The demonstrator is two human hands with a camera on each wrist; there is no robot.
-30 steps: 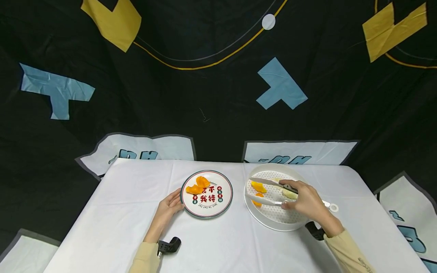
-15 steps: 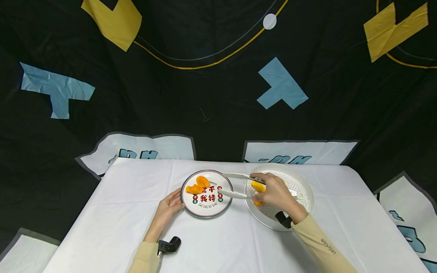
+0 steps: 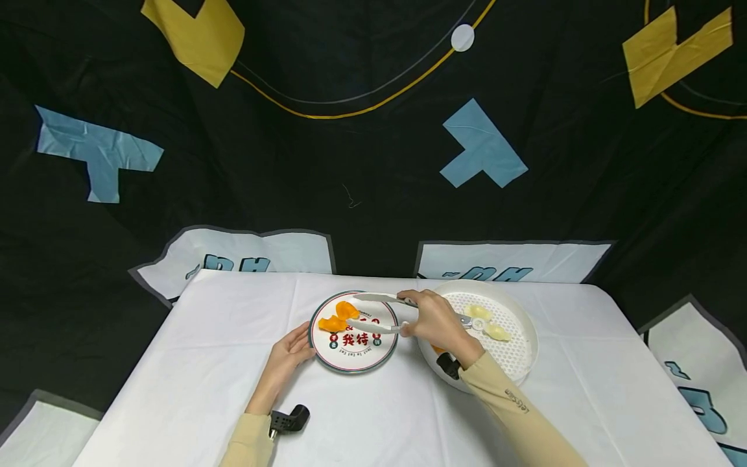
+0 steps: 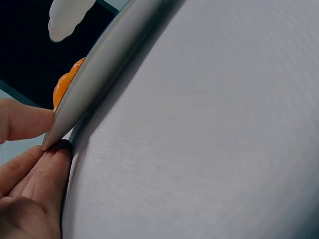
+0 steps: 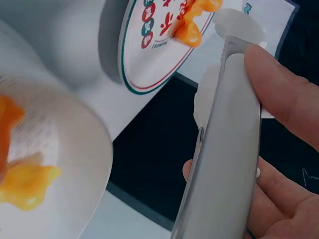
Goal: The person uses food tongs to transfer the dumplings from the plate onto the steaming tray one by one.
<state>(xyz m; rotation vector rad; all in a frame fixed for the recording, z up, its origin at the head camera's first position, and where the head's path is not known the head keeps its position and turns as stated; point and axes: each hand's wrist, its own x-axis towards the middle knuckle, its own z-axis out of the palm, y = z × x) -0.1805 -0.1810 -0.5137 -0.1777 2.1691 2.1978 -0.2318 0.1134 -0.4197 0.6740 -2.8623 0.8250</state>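
Note:
My left hand [image 3: 292, 351] pinches the left rim of a round white plate [image 3: 357, 360] with red lettering and a green edge. In the left wrist view, the thumb [image 4: 27, 121] is on the upper face and the fingers [image 4: 37, 179] are under the rim. Two glossy orange lumpy pieces [image 3: 332, 324] sit at the plate's left. Metal tongs [image 5: 224, 149] with pale, scalloped tips are gripped by my right hand [image 3: 434, 318]. Their spread arms reach over the plate, the nearer tip close beside the orange pieces, with nothing visible between them.
A round white basket [image 3: 528, 350] with a perforated bottom stands right of the plate, partly under my right forearm. In it lie pale yellow pieces [image 3: 497, 333], a yellow piece [image 5: 30, 184] and an orange piece [image 5: 7, 124]. A white cloth [image 3: 233, 311] covers the table.
My right hand has carried the tongs leftward from over the white basket to over the plate. The left hand, the plate and its orange pieces have stayed in place.

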